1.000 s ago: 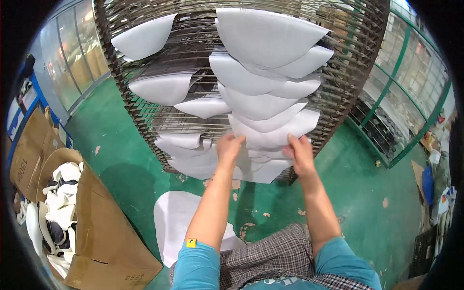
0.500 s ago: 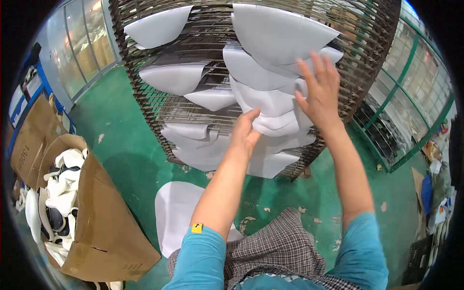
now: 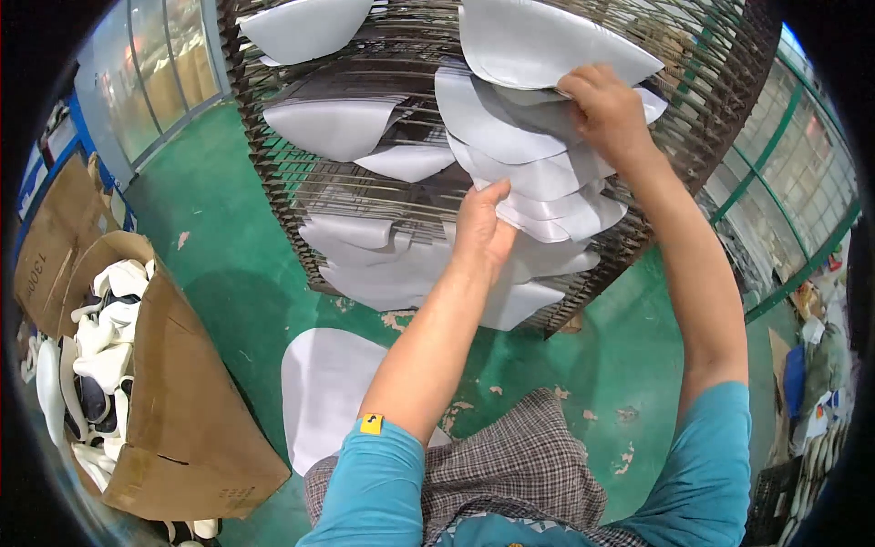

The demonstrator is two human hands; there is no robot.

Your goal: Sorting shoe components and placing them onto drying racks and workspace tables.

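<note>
Thin white curved sheets droop over the front of a multi-tier wire rack (image 3: 355, 201). My left hand (image 3: 485, 228) is closed on several overlapping sheets (image 3: 547, 202), thumb on top and fingers underneath. Higher up and to the right, my right hand (image 3: 609, 114) has its fingers pinched together at the lower edge of the wide upper sheet (image 3: 551, 41). Whether it grips that sheet or the white sheet (image 3: 497, 118) just beneath is hard to tell. Its fingertips are partly hidden.
More white sheets (image 3: 328, 128) hang on the rack's left side. One white sheet (image 3: 328, 392) lies on the green floor by my legs. A cardboard box (image 3: 191, 410) full of white and black pieces stands at left. A green-framed mesh panel (image 3: 793, 201) is at right.
My right hand has gone from spread fingers to a pinch at the upper sheet's edge. My left hand has shifted slightly right and up, and the sheets it holds now fan out.
</note>
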